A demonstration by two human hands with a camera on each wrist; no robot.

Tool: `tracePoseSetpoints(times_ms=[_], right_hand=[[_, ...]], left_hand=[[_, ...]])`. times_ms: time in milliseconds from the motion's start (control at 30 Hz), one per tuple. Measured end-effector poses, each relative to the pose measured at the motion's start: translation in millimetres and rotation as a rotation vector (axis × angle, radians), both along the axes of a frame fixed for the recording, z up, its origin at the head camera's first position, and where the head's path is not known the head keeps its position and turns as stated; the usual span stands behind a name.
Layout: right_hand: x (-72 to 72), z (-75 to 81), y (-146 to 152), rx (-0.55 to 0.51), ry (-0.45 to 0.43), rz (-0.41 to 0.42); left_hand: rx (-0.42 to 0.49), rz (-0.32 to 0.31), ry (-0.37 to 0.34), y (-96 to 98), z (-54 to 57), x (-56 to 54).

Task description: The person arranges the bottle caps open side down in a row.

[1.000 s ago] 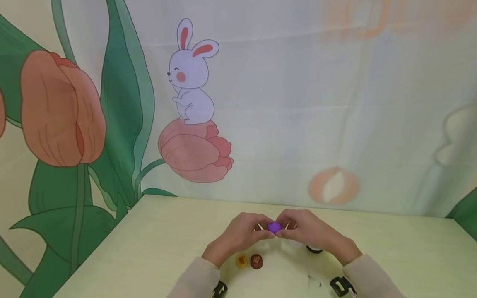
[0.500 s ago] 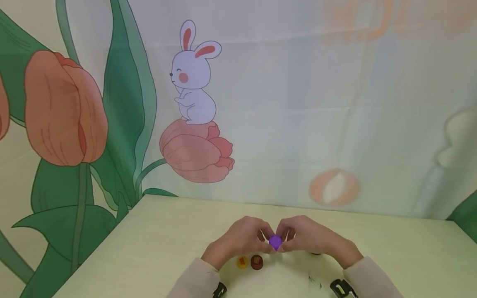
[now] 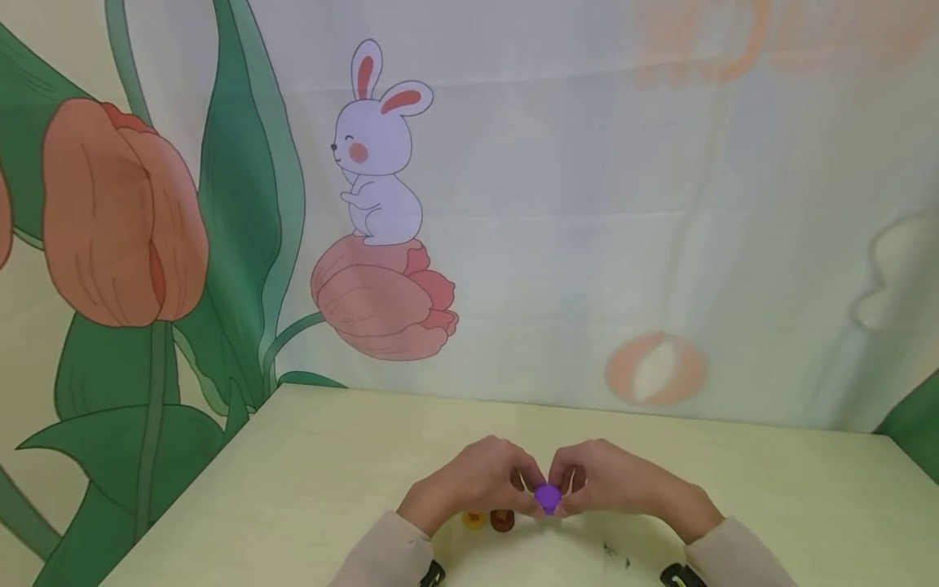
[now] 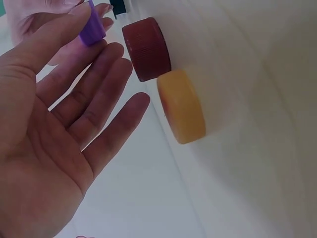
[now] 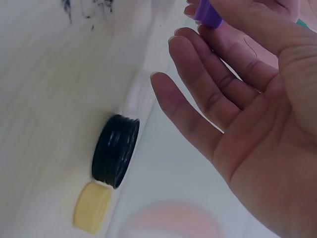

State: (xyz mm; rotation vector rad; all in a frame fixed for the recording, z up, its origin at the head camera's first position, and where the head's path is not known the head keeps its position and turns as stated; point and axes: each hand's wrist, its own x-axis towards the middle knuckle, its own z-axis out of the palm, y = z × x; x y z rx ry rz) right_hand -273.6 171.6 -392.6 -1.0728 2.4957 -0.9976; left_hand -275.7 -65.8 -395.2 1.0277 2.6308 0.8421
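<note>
A small purple cap [image 3: 548,498] is pinched between both hands above the table. My left hand [image 3: 475,483] has thumb and index finger on its left side; the other fingers spread loosely in the left wrist view. From the right, my right hand [image 3: 623,483] pinches the same cap with thumb and index finger. Beneath the left hand lie a yellow cap [image 4: 182,106] and a dark red ribbed cap [image 4: 147,49]. A black cap [image 5: 115,151] and a pale yellow cap [image 5: 92,207] stand near the right hand, hidden behind it in the head view.
The pale table [image 3: 352,456] reaches back to a cloth backdrop [image 3: 528,244] printed with tulips and a rabbit. Dark marks [image 3: 614,554] show on the tabletop in front of the right hand. Black wrist straps [image 3: 681,575] sit at the sleeves.
Both hands have come nearer to the person with the purple cap between them. They now partly cover the yellow and dark red caps and hide the black one in the head view.
</note>
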Motion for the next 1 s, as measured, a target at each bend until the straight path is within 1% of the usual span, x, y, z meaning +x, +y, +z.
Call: tracePoseSetpoints(times_ms=[100, 267, 467, 600, 667, 833, 900, 1000], right_hand=[[1.7, -3.4, -3, -0.009, -0.019, 0.001], [4.2, -6.9, -9, 0.0, -0.046, -0.001], [5.0, -8.3, -13, 0.006, -0.032, 0.002], [6.7, -10.7, -14, 0.003, -0.019, 0.0], [7.2, -11.9, -15, 0.01, -0.003, -0.005], [6.9, -13.1, -17, 0.047, 0.046, -0.029], [6.7, -13.6, -17, 0.056, 0.051, -0.033], [7.1, -14.8, -18, 0.064, 0.036, -0.035]], left_hand=[[-0.014, 0.002, -0.001, -1.6, -2.1, 1.0], [-0.028, 0.011, -0.022, -3.9, -4.5, 1.9], [-0.054, 0.019, -0.013, -3.2, -5.6, 0.9], [-0.081, 0.037, -0.032, -1.6, -5.9, 2.9], [-0.109, 0.045, -0.018, -0.3, -5.5, 3.6], [-0.174, 0.055, 0.05, 2.8, -4.7, 2.6], [-0.189, 0.056, 0.056, 3.4, -5.0, 2.5], [-0.205, 0.05, 0.066, 4.0, -5.9, 3.0]])
